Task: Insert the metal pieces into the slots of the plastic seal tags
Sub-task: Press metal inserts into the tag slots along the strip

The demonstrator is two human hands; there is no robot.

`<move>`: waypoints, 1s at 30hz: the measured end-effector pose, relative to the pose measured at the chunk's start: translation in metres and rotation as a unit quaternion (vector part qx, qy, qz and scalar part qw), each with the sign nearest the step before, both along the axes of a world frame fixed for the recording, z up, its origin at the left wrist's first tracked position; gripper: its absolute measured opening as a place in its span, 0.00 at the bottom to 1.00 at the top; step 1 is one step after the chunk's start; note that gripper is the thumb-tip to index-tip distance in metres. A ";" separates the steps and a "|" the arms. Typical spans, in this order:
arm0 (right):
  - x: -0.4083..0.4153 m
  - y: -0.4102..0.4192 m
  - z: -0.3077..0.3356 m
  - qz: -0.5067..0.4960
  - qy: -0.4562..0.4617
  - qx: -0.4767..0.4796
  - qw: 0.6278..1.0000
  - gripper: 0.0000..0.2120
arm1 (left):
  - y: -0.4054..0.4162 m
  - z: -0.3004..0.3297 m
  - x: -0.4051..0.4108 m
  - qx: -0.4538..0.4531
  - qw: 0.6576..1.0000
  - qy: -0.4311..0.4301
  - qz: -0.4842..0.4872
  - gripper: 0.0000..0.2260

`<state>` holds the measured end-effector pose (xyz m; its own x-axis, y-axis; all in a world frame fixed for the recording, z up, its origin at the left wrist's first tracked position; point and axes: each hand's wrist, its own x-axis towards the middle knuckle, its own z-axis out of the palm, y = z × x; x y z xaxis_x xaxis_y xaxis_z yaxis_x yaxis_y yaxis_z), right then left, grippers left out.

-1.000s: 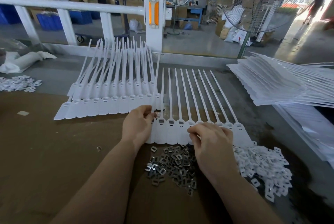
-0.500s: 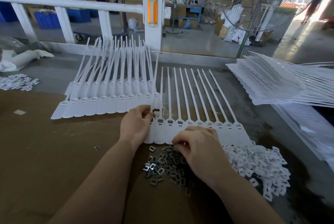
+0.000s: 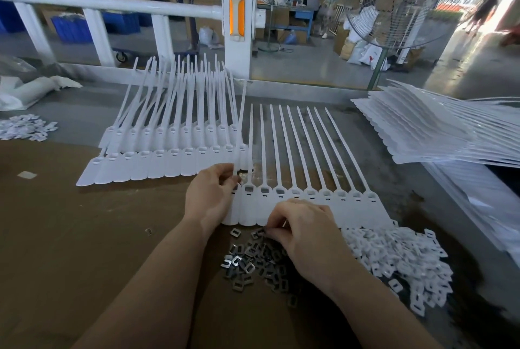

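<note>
A joined strip of white plastic seal tags [image 3: 326, 202] lies flat in front of me, tails pointing away, slots near the heads. My left hand [image 3: 209, 196] pinches the leftmost tag of that strip at its neck. Just below the strip is a heap of small metal pieces [image 3: 253, 261]. My right hand [image 3: 306, 236] reaches down onto the heap's top edge, its fingertips curled and pinching one metal piece; the piece itself is mostly hidden by the fingers.
Two more tag strips [image 3: 157, 157] lie overlapped at the left rear. A stack of tag sheets [image 3: 439, 129] sits at the right. White plastic caps [image 3: 399, 261] are piled right of the metal pieces, with another small pile [image 3: 25, 129] far left. A white railing [image 3: 236, 25] stands behind the table.
My right hand has drawn back from the tag heads down to the metal heap and closed its fingertips on a piece. The left hand has stayed on the leftmost tag.
</note>
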<state>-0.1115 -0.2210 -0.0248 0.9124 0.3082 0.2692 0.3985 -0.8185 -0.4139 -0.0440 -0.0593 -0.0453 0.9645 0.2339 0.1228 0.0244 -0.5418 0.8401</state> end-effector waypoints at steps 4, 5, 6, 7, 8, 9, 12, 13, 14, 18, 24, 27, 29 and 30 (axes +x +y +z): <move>0.010 -0.013 0.011 -0.044 0.033 0.102 0.993 0.04 | 0.000 0.000 0.001 -0.020 1.000 0.002 -0.006 0.14; 0.015 -0.018 0.013 -0.057 0.037 0.125 0.990 0.04 | 0.000 0.000 0.001 -0.024 1.000 0.001 -0.007 0.14; 0.019 -0.022 0.016 -0.069 0.043 0.141 0.987 0.04 | 0.000 0.000 0.001 -0.028 1.000 -0.001 -0.008 0.14; 0.024 -0.025 0.017 -0.081 0.051 0.150 0.984 0.04 | 0.000 0.000 0.001 -0.034 0.999 -0.003 -0.007 0.14; 0.029 -0.027 0.018 -0.091 0.058 0.151 0.983 0.04 | 0.001 0.000 0.001 -0.041 0.999 -0.004 -0.006 0.14; 0.033 -0.029 0.019 -0.101 0.064 0.148 0.982 0.03 | 0.001 -0.001 0.001 -0.046 0.999 -0.005 -0.004 0.14; 0.045 -0.030 0.019 -0.118 0.085 0.133 0.980 0.04 | 0.002 -0.002 0.002 -0.059 0.998 -0.010 0.002 0.13; 0.048 -0.030 0.019 -0.120 0.091 0.126 0.981 0.04 | 0.002 -0.003 0.002 -0.059 0.998 -0.012 0.003 0.13; 0.051 -0.028 0.019 -0.119 0.097 0.116 0.981 0.05 | 0.002 -0.003 0.002 -0.060 0.998 -0.014 0.005 0.13; 0.057 -0.021 0.020 -0.117 0.119 0.058 0.984 0.07 | 0.002 -0.004 0.003 -0.064 0.998 -0.020 0.008 0.13; 0.064 -0.018 0.020 -0.127 0.147 0.006 0.981 0.08 | 0.003 -0.006 0.004 -0.064 0.998 -0.020 0.009 0.13; 0.067 -0.019 0.022 -0.123 0.157 -0.005 0.980 0.06 | 0.003 -0.006 0.004 -0.060 0.998 -0.027 0.003 0.12; 0.067 -0.020 0.024 -0.119 0.149 0.006 0.982 0.06 | 0.003 -0.005 0.004 -0.059 0.998 -0.030 0.003 0.12; 0.066 -0.020 0.024 -0.118 0.140 0.015 0.983 0.06 | 0.003 -0.005 0.003 -0.058 0.998 -0.031 0.003 0.12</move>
<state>-0.0455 -0.2408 -0.0006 0.9971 0.0755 0.0038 0.0670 -0.8597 -0.5065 -0.0406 -0.0563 -0.0506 0.9543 0.2561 0.1539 -0.0264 -0.4405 0.8974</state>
